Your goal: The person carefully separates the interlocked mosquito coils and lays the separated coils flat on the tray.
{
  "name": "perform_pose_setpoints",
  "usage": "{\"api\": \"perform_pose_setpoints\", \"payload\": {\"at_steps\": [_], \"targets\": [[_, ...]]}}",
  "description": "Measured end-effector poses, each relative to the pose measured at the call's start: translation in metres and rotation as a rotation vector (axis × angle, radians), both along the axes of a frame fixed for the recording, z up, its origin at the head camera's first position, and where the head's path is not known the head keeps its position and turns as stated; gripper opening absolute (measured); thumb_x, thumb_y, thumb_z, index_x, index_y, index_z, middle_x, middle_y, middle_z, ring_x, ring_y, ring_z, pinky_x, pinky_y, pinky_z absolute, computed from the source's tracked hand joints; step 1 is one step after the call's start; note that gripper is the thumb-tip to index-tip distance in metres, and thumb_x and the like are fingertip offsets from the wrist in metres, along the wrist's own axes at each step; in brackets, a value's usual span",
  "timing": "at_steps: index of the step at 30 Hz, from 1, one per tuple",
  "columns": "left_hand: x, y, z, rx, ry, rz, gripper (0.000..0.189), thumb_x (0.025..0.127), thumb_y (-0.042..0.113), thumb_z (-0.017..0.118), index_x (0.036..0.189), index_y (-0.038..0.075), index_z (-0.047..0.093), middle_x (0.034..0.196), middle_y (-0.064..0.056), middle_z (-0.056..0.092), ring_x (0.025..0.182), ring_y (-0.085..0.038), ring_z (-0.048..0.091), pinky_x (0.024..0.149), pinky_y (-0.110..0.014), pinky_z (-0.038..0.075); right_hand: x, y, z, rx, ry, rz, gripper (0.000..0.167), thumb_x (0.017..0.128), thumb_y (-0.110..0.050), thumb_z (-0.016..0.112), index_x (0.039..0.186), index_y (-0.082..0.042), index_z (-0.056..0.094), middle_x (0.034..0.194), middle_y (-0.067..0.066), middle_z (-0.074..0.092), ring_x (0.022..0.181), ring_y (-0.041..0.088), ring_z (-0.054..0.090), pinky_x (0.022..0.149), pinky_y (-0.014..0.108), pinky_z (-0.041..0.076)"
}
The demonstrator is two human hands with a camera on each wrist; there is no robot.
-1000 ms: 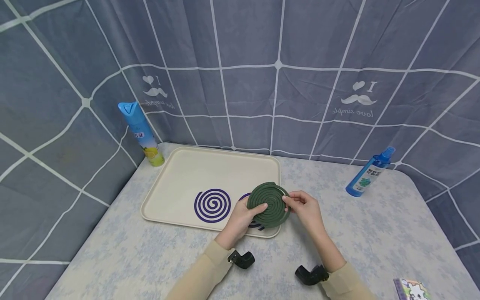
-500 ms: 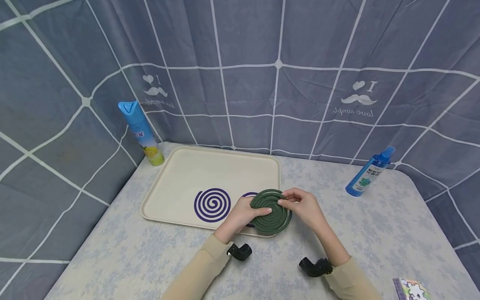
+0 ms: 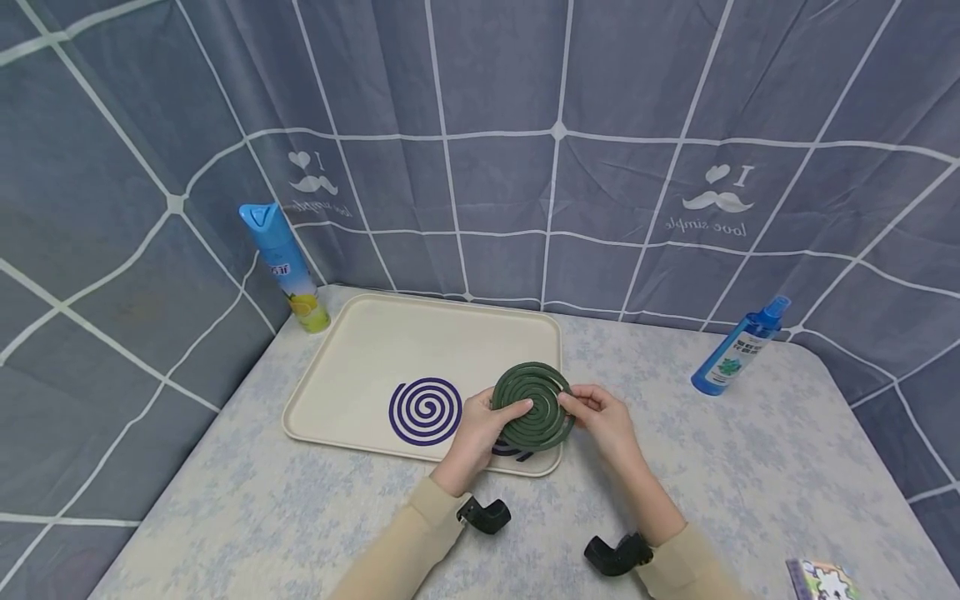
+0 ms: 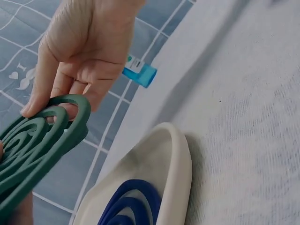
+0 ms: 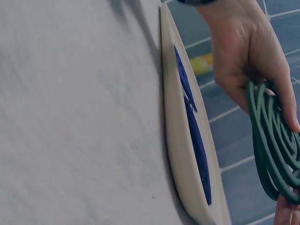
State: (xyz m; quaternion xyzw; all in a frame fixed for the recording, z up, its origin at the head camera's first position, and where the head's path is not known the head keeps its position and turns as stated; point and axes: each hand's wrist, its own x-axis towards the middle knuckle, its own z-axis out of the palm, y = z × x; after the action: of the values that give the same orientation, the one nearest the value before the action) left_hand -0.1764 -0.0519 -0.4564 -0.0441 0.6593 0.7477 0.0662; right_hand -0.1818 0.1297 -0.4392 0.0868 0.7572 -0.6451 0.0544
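A dark green mosquito coil point(image 3: 540, 427), a flat spiral of several rings, is held above the tray's front right corner. My left hand point(image 3: 474, 432) grips its left side, thumb across the top face. At the right edge my right hand point(image 3: 604, 421) pinches the outer ring between thumb and fingers. The left wrist view shows the rings of the coil point(image 4: 44, 154) spread slightly apart in height. Below, a purple-blue spiral coil point(image 3: 425, 411) lies flat on the cream tray point(image 3: 450, 333). Another purple-blue coil point(image 3: 517, 455) beside it is mostly hidden by the green one.
At the back left stands a blue and yellow spray can point(image 3: 288, 271). A blue spray bottle point(image 3: 738, 350) stands at the back right. A small colourful box point(image 3: 825, 579) lies at the front right edge. A grey checked curtain point(image 3: 495, 183) hangs behind the table.
The green coil first dipped toward me, then came back up and slightly left, with both hands moving along. My right hand's pinch has shifted a little along its edge.
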Motion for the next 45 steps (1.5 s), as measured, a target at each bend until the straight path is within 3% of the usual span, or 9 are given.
{"api": "perform_pose_setpoints", "payload": {"at_steps": [5,15,19,25,29,33,37,40,45], "targets": [[-0.001,-0.003,0.0,-0.092,0.048,-0.011,0.035,0.082,0.02,0.079,0.108,-0.002,0.071,0.098,-0.01,0.076,0.083,-0.007,0.069,0.08,-0.025,0.057,0.001,0.0,-0.001,0.03,-0.003,0.013,0.028,0.091,-0.019,0.072,0.109,0.001,0.066,0.081,-0.006,0.068,0.075,0.005,0.064,0.075,0.022,0.056],[-0.008,-0.013,0.007,-0.383,0.153,-0.241,0.029,0.083,0.025,0.079,0.1,0.002,0.075,0.09,-0.011,0.076,0.076,-0.008,0.069,0.073,-0.025,0.057,-0.002,0.009,0.013,0.363,0.157,0.203,0.026,0.087,-0.021,0.075,0.107,-0.005,0.073,0.093,0.006,0.073,0.08,0.009,0.063,0.072,0.025,0.052],[-0.008,-0.013,0.007,-0.326,0.117,-0.28,0.03,0.084,0.022,0.078,0.104,0.0,0.073,0.094,-0.013,0.076,0.076,-0.009,0.069,0.074,-0.025,0.057,-0.006,0.009,0.015,0.362,0.14,0.235,0.027,0.088,-0.023,0.075,0.109,-0.006,0.073,0.091,0.004,0.074,0.079,0.009,0.062,0.072,0.027,0.051],[-0.005,-0.012,0.003,-0.103,0.021,-0.206,0.04,0.086,0.019,0.075,0.119,-0.002,0.068,0.111,-0.016,0.072,0.093,-0.013,0.069,0.087,-0.03,0.057,-0.008,0.005,0.011,0.213,0.07,0.136,0.031,0.09,-0.021,0.073,0.115,-0.002,0.07,0.091,-0.001,0.072,0.078,0.004,0.064,0.077,0.025,0.055],[-0.001,-0.01,0.001,-0.034,0.013,-0.148,0.042,0.087,0.019,0.074,0.123,-0.002,0.065,0.115,-0.016,0.072,0.098,-0.012,0.068,0.092,-0.03,0.055,-0.006,0.0,0.006,0.061,0.032,0.043,0.031,0.091,-0.017,0.072,0.114,0.003,0.068,0.083,-0.007,0.07,0.074,0.003,0.063,0.072,0.02,0.055],[0.001,-0.009,0.0,-0.056,0.046,-0.103,0.039,0.087,0.021,0.075,0.118,-0.001,0.068,0.11,-0.014,0.073,0.095,-0.01,0.068,0.089,-0.028,0.056,-0.003,-0.005,0.004,-0.054,-0.007,-0.002,0.029,0.091,-0.014,0.07,0.113,0.005,0.065,0.078,-0.01,0.067,0.071,0.004,0.063,0.071,0.019,0.055],[0.001,-0.012,0.002,-0.163,0.11,-0.094,0.035,0.086,0.025,0.076,0.114,0.003,0.072,0.107,-0.012,0.075,0.094,-0.01,0.068,0.088,-0.028,0.056,-0.002,-0.004,0.005,-0.051,-0.019,0.025,0.028,0.091,-0.013,0.07,0.112,0.005,0.065,0.079,-0.008,0.067,0.072,0.004,0.064,0.072,0.019,0.056],[0.0,-0.015,0.006,-0.237,0.141,-0.125,0.032,0.086,0.026,0.076,0.108,0.004,0.074,0.103,-0.012,0.076,0.091,-0.011,0.069,0.086,-0.029,0.056,-0.002,0.0,0.008,0.027,0.006,0.088,0.031,0.091,-0.015,0.071,0.114,0.005,0.066,0.085,-0.004,0.07,0.074,0.005,0.064,0.074,0.02,0.056],[-0.002,-0.018,0.008,-0.3,0.143,-0.26,0.028,0.087,0.023,0.075,0.104,0.001,0.074,0.095,-0.013,0.076,0.08,-0.008,0.068,0.076,-0.025,0.057,-0.004,0.005,0.014,0.23,0.095,0.202,0.033,0.089,-0.021,0.073,0.117,-0.002,0.069,0.097,0.006,0.072,0.083,0.008,0.064,0.076,0.024,0.054]]}}
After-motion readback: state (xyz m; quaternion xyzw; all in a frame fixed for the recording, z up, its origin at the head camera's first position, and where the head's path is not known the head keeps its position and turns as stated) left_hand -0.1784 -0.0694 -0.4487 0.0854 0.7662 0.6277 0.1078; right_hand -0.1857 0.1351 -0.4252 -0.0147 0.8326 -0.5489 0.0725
